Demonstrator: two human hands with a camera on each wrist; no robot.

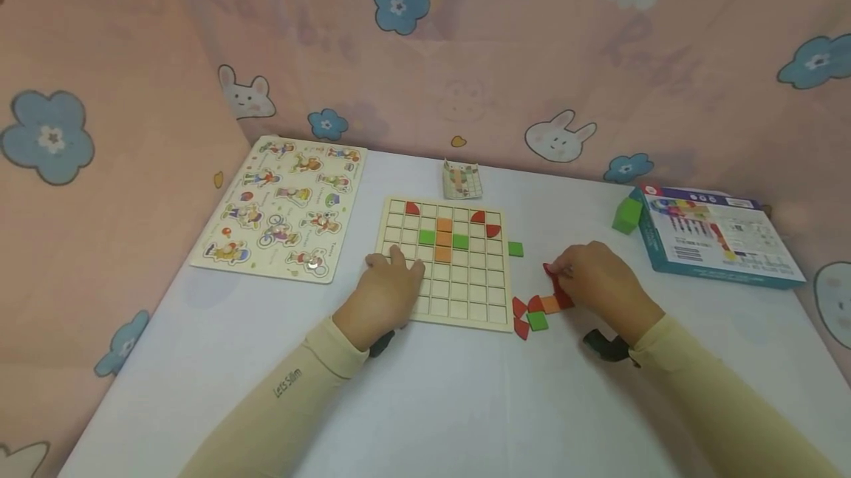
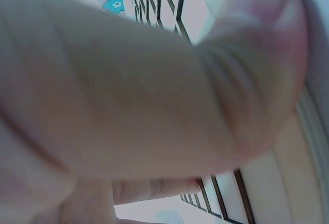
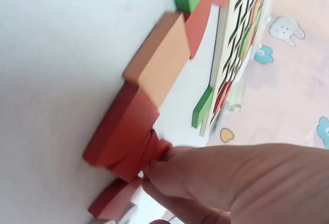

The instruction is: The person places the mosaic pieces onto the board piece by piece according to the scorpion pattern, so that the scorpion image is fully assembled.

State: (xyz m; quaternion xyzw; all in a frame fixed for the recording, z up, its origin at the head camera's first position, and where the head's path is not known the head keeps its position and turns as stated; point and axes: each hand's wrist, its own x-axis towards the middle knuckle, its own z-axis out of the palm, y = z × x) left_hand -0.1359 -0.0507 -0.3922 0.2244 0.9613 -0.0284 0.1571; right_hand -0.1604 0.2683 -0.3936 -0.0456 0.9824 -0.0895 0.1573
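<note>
My left hand [image 1: 385,289] rests with spread fingers on the left part of a wooden grid board [image 1: 477,295]. In the left wrist view its thumb [image 2: 154,95] fills most of the picture, with grid lines behind. On the board lie orange squares [image 1: 443,239], green squares [image 1: 460,241] and red quarter-circle pieces [image 1: 493,230]. Right of the board, my right hand [image 1: 601,282] pinches a red piece [image 3: 163,149] between thumb and finger, low over other red pieces [image 3: 121,126]. An orange square [image 3: 159,59] and a green square [image 1: 537,321] lie beside them.
A wooden picture puzzle [image 1: 286,205] lies at the left. Behind the board stands a small pattern card [image 1: 462,180]. At the right are a green block [image 1: 627,216] and a flat box [image 1: 725,234]. A lone green square [image 1: 515,249] lies by the board's right edge.
</note>
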